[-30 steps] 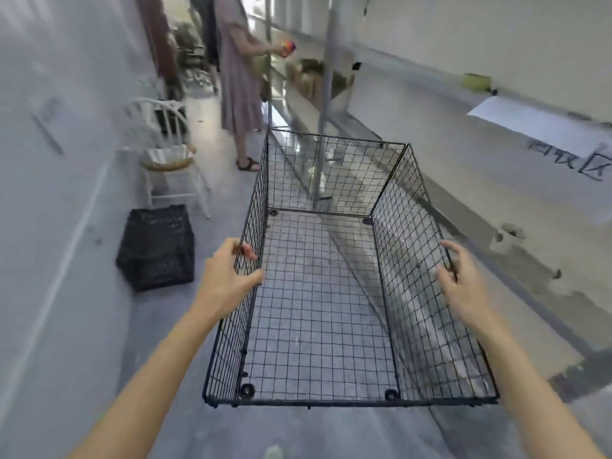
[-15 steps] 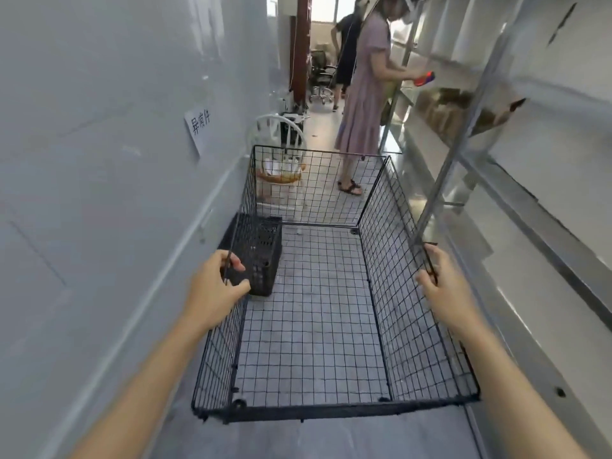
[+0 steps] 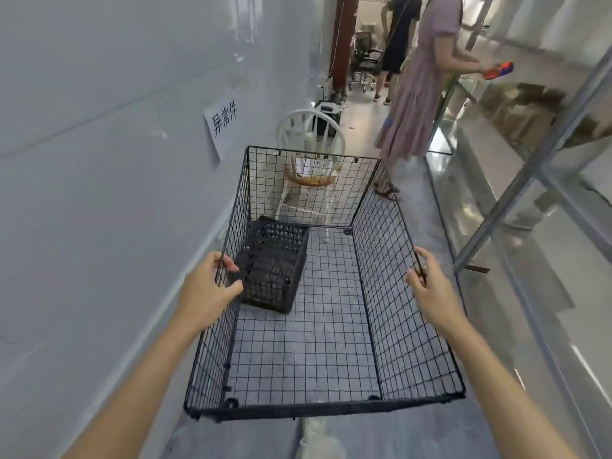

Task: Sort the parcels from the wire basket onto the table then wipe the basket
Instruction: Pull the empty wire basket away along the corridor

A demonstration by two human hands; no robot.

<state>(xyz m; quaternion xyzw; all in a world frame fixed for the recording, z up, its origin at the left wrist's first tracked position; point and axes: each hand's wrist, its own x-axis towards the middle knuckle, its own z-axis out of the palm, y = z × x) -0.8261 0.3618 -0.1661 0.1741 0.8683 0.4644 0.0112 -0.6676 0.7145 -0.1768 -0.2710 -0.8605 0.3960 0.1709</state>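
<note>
Obs.: black wire-grid basket (image 3: 402, 329), rectangular and open-topped, fills the centre and lower centre of the frame, long axis running away from the camera. It is held between both hands. Grey floor (image 3: 414, 438) shows through the mesh bottom.

Left hand (image 3: 207, 288), centre left: fingers curled over the top wire of that side wall, thumb pressed against the mesh on the inner side. Firm grip on the basket.

Right hand (image 3: 430, 294), centre right: fingers wrapped round the top wire of the opposite wall. Also a closed grip on the basket. Both forearms are bare and enter from the bottom corners.

Seen through the mesh, near the left hand: black perforated plastic crate (image 3: 273, 270), on the floor beside the pale wall (image 3: 99, 160). I cannot tell whether crate and basket touch.

Beyond the far end: white round-backed chair with a wooden seat (image 3: 311, 127). White paper sign with black characters (image 3: 222, 126) on the wall, upper left of centre.

Top right: person in a mauve dress (image 3: 420, 94), holding an orange and blue item (image 3: 498, 70) at the grey metal shelving (image 3: 530, 193) that runs along the right edge.
</note>
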